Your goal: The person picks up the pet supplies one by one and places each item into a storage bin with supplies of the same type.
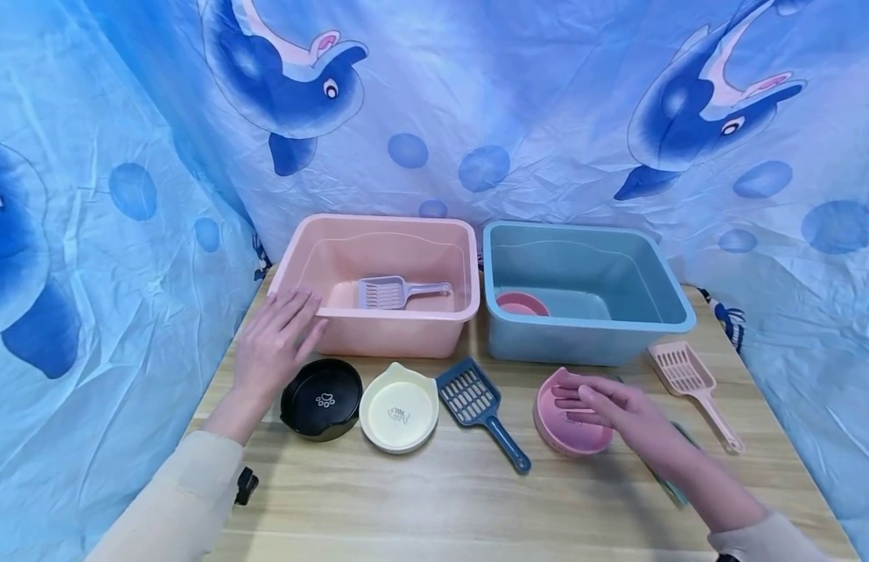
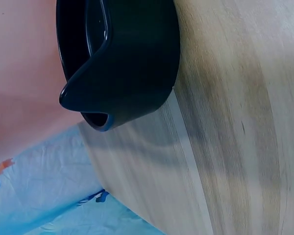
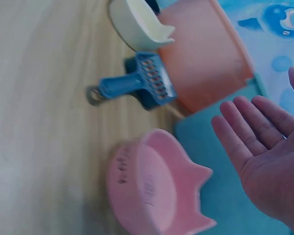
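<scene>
In the head view my left hand [image 1: 274, 342] lies over the front left corner of a pink litter box [image 1: 388, 332], fingers fairly straight; I cannot tell whether it touches the rim. A lilac litter scoop [image 1: 385, 293] lies inside that box. Just below the hand stands a black cat bowl [image 1: 324, 400], seen close up in the left wrist view. Over a pink cat-eared bowl [image 1: 571, 437] hovers my right hand [image 1: 620, 406]. Its fingers are extended and hold nothing; the right wrist view shows the palm apart from the pink bowl [image 3: 152, 188].
A blue litter box [image 1: 560, 339] stands right of the pink one, with a small pink bowl [image 1: 521, 303] inside. A cream bowl [image 1: 399, 410] and a dark blue scoop [image 1: 476, 398] lie mid-table. At right are a pink scoop [image 1: 687, 375] and a green handle [image 1: 676, 492], partly hidden.
</scene>
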A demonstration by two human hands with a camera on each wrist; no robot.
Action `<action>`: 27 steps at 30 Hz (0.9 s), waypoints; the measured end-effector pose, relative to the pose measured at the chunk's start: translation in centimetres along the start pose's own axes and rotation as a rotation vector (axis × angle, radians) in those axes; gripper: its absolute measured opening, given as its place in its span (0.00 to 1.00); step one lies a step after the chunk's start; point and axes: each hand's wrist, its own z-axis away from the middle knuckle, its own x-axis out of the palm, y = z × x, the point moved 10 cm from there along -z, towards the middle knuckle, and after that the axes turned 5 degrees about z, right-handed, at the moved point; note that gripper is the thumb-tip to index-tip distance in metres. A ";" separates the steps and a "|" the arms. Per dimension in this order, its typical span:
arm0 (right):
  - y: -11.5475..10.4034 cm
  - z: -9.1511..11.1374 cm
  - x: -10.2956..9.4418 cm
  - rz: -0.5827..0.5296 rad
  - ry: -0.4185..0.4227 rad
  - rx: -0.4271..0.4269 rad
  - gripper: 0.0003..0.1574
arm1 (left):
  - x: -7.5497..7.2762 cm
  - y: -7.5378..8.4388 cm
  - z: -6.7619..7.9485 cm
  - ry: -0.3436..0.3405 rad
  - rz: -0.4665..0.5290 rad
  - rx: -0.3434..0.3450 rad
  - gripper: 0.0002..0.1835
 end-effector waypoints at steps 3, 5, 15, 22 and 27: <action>1.2 -0.5 1.3 -0.031 -0.018 0.060 0.36 | -0.1 -0.2 0.2 0.017 -0.002 -0.010 0.23; 1.9 -0.6 2.1 -0.036 -0.026 0.096 0.36 | -0.2 -0.3 0.3 0.022 -0.006 -0.015 0.22; 4.2 -0.5 6.4 -0.186 -0.132 0.114 0.41 | 0.0 -0.3 0.3 0.018 0.002 -0.020 0.22; 5.2 0.0 8.5 -0.248 -0.154 0.128 0.40 | 0.2 -0.3 0.2 0.012 0.006 -0.026 0.22; 5.9 0.4 8.6 -0.165 -0.106 0.157 0.40 | 0.5 -0.4 0.2 0.001 0.013 -0.035 0.22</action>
